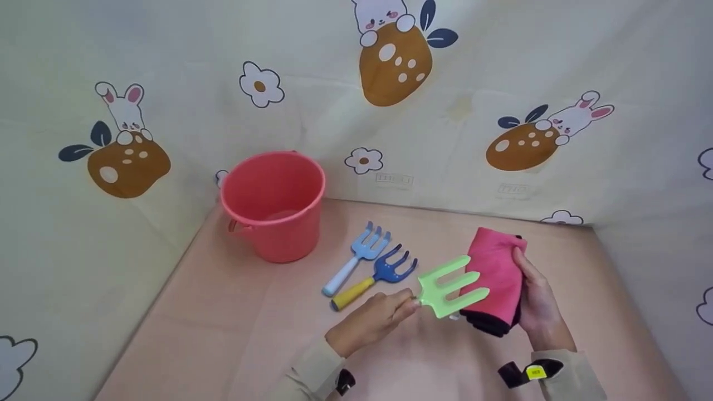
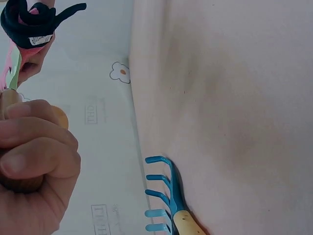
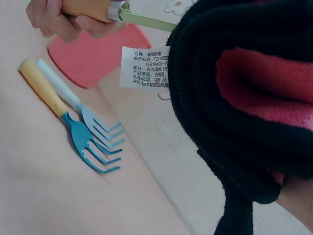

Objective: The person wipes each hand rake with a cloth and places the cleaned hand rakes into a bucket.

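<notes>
My left hand (image 1: 370, 320) grips the wooden handle (image 3: 87, 9) of a light green garden fork with three prongs (image 1: 443, 292). The fingers curl round that handle in the left wrist view. In my right hand (image 1: 540, 303) is a folded pink towel (image 1: 493, 273) with black edging, held from its right side. The fork's prongs overlap the towel's left side in the head view. A white printed label (image 3: 144, 68) sticks out from the towel's black edge. Most of the right hand is hidden behind the towel in the right wrist view.
A blue hand rake with a yellow handle (image 1: 356, 292) and a light blue one (image 1: 348, 273) lie side by side on the table (image 1: 223, 334). Behind them to the left stands a red bucket (image 1: 287, 236). Printed cloth walls (image 1: 312, 44) enclose the back and sides.
</notes>
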Tool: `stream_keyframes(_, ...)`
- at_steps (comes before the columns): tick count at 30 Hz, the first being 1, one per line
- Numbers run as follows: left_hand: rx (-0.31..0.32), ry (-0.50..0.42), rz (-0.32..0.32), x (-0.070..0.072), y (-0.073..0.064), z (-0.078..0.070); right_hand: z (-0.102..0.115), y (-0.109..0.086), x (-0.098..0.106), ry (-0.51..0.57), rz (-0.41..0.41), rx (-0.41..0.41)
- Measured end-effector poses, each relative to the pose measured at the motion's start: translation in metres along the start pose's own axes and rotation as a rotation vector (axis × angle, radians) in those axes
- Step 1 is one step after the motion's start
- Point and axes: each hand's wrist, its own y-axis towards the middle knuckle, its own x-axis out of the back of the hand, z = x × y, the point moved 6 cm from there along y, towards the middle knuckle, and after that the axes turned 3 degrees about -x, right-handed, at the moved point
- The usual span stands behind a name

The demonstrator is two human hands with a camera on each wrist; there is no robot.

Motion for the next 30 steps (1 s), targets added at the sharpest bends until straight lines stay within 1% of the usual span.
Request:
stream_keyframes(1, 0.001, 0.011, -0.004, 0.000, 0.000, 0.000, 0.001, -0.001, 0.002, -0.020, -0.013, 0.012)
stream_keyframes(4, -0.006, 0.054, -0.024, 0.001, 0.000, 0.001, 0.008, -0.005, 0.008, -0.132, -0.073, 0.038)
stream_keyframes(5, 0.000, 0.060, -0.029, 0.002, 0.000, 0.002, 0.011, -0.006, 0.009, -0.165, -0.085, 0.044)
stream_keyframes(7, 0.020, 0.058, -0.038, 0.002, 0.000, 0.005, 0.018, -0.009, 0.010, -0.252, -0.145, 0.069)
stream_keyframes(9, 0.040, 0.046, -0.053, 0.002, 0.001, 0.007, 0.027, -0.011, 0.008, -0.305, -0.197, 0.112)
stream_keyframes(11, 0.058, 0.033, -0.070, 0.001, 0.001, 0.009, 0.034, -0.014, 0.004, -0.368, -0.257, 0.179)
stream_keyframes(12, 0.057, 0.033, -0.085, 0.001, 0.002, 0.009, 0.037, -0.016, 0.001, -0.411, -0.295, 0.216)
stream_keyframes(14, 0.072, 0.030, -0.111, 0.000, 0.003, 0.008, 0.039, -0.019, -0.007, -0.532, -0.365, 0.277)
stream_keyframes(17, 0.106, 0.023, -0.151, -0.001, 0.005, 0.006, 0.033, -0.021, -0.023, -0.822, -0.434, 0.343)
stream_keyframes(19, 0.133, 0.009, -0.169, -0.002, 0.006, 0.004, 0.024, -0.020, -0.035, -1.004, -0.431, 0.388)
stream_keyframes(21, 0.146, 0.008, -0.188, -0.003, 0.006, 0.001, 0.011, -0.017, -0.047, -1.166, -0.394, 0.437)
stream_keyframes(24, 0.153, 0.019, -0.208, -0.003, 0.006, -0.005, -0.009, -0.013, -0.061, -1.339, -0.321, 0.522)
stream_keyframes(27, 0.135, 0.031, -0.218, -0.002, 0.007, -0.011, -0.024, -0.012, -0.072, -1.519, -0.285, 0.613)
stream_keyframes(30, 0.089, 0.073, -0.248, -0.001, 0.006, -0.017, -0.034, -0.011, -0.079, -1.689, -0.286, 0.711)
